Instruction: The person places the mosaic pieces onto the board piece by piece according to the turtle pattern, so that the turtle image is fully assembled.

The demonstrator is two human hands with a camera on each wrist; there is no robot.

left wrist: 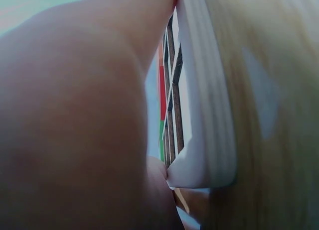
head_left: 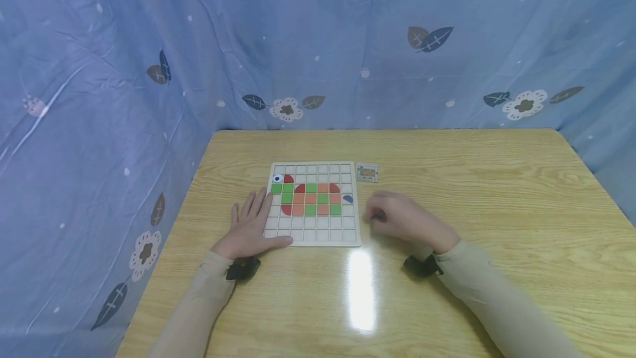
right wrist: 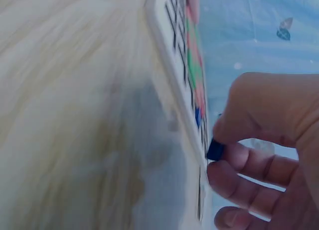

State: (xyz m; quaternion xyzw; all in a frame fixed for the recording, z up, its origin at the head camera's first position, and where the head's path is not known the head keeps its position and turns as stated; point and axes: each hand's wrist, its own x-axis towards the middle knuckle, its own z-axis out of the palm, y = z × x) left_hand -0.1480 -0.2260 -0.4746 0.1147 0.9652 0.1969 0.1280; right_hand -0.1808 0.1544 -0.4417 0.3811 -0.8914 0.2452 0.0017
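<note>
A white grid board (head_left: 330, 235) lies on the table. Green, orange and red tiles form a block of colour on it, with a round eye tile (head_left: 277, 178) at the upper left. On the right side of the grid sits a blue half-round tile (head_left: 348, 199). My left hand (head_left: 250, 231) rests spread at the board's left edge, its thumb along the near edge. Just off the right edge, my right hand (head_left: 404, 217) pinches a small dark blue tile (right wrist: 215, 149) between thumb and fingers. The tile's full outline is hidden by the fingers.
A small printed card (head_left: 367, 172) lies beside the board's upper right corner. The wooden table (head_left: 472, 181) ends at the back and left against a blue patterned curtain (head_left: 348, 43). Black bands (head_left: 423, 265) circle both wrists.
</note>
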